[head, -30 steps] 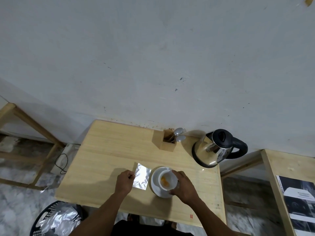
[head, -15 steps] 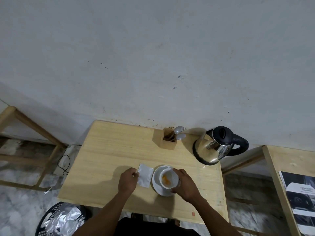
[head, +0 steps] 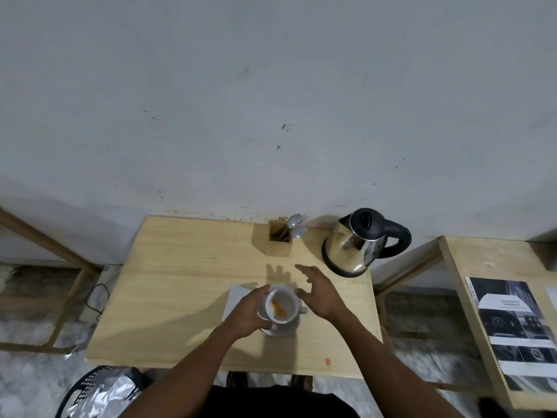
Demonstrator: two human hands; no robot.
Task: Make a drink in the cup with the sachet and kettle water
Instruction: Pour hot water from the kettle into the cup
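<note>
A white cup with orange powder in its bottom stands on a white saucer near the front middle of the wooden table. My left hand wraps around the cup's left side. My right hand hovers to the right of the cup, fingers spread, holding nothing, pointing toward the back. The empty white sachet lies flat on the table just left of the cup, partly under my left hand. A steel kettle with a black lid and handle stands at the table's back right.
A wooden holder with spoons and a fork stands at the back, left of the kettle. A black bin with foil lining sits on the floor at the front left. A second table with printed sheets is on the right.
My left hand let go of the sachet, which now lies on the table, and took hold of the cup. My right hand left the cup and opened, moving toward the back right.
</note>
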